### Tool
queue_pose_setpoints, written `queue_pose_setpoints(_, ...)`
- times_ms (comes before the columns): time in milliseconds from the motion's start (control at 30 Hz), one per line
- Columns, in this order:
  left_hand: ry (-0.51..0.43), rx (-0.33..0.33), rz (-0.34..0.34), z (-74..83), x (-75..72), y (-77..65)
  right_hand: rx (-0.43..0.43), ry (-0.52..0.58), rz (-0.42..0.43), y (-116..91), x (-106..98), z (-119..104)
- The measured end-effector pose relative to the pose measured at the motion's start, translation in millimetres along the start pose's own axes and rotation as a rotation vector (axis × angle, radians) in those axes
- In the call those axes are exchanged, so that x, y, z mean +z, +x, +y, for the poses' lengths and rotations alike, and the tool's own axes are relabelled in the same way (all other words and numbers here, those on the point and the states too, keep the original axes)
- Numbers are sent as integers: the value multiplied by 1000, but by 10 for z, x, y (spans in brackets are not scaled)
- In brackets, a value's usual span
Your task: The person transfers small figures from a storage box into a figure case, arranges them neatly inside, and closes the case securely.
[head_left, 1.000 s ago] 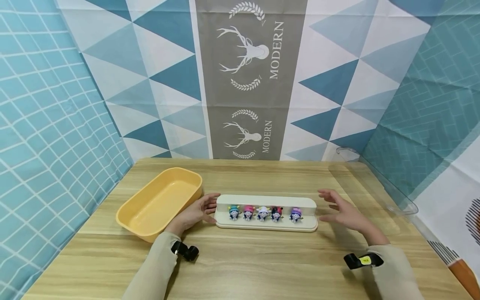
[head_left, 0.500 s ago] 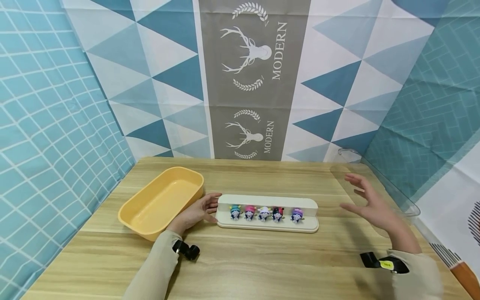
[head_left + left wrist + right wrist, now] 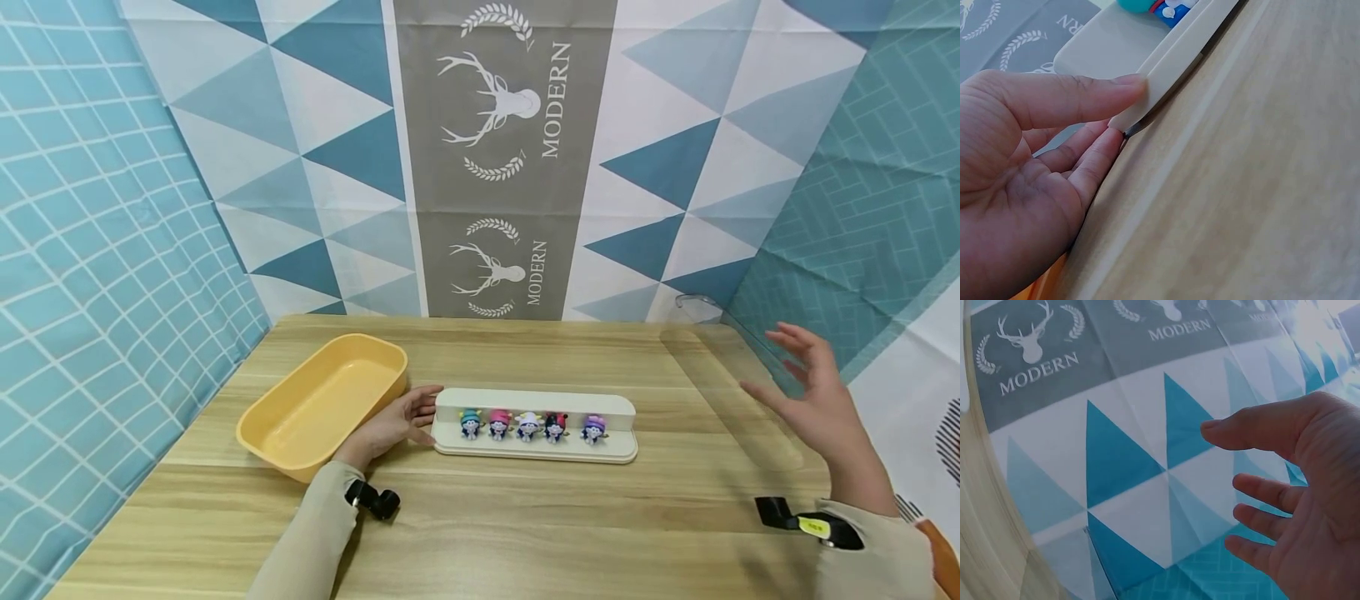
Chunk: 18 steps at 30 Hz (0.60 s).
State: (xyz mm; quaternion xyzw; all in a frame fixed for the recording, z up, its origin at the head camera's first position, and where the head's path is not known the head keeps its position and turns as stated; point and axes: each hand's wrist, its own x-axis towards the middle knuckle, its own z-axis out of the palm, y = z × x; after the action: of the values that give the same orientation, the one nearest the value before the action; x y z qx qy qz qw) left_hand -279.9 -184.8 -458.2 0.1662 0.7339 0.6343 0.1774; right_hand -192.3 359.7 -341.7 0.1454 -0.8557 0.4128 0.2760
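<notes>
A cream display stand (image 3: 536,451) with a raised back ledge lies across the middle of the table. On it sit several small figurines (image 3: 528,426) in coloured hats, with a wider gap before the purple-hatted one (image 3: 594,428). My left hand (image 3: 390,425) holds the stand's left end; in the left wrist view its thumb (image 3: 1079,100) presses the front rim and its fingertips touch the end from below. My right hand (image 3: 821,400) is raised over the table's right side, fingers spread and holding nothing, near a long transparent cover (image 3: 735,392).
A yellow plastic tub (image 3: 258,446) stands left of the stand, close to my left hand and forearm. The wooden table (image 3: 525,525) ends against a patterned cloth backdrop (image 3: 495,167). Cloths also hang on the left and right sides.
My right hand has moved away from the stand's right end, to the right and upward, with its fingers spread. The left hand and the stand have stayed in place.
</notes>
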Motion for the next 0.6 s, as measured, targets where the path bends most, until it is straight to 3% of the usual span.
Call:
queue_pose_setpoints(333, 1, 2, -3, -4, -7, 3, 270, -36, 89, -78, -204, 197)
queue_pose_setpoints(600, 3, 5, -13, -9, -3, 14, 431, 12, 34, -70, -224, 369)
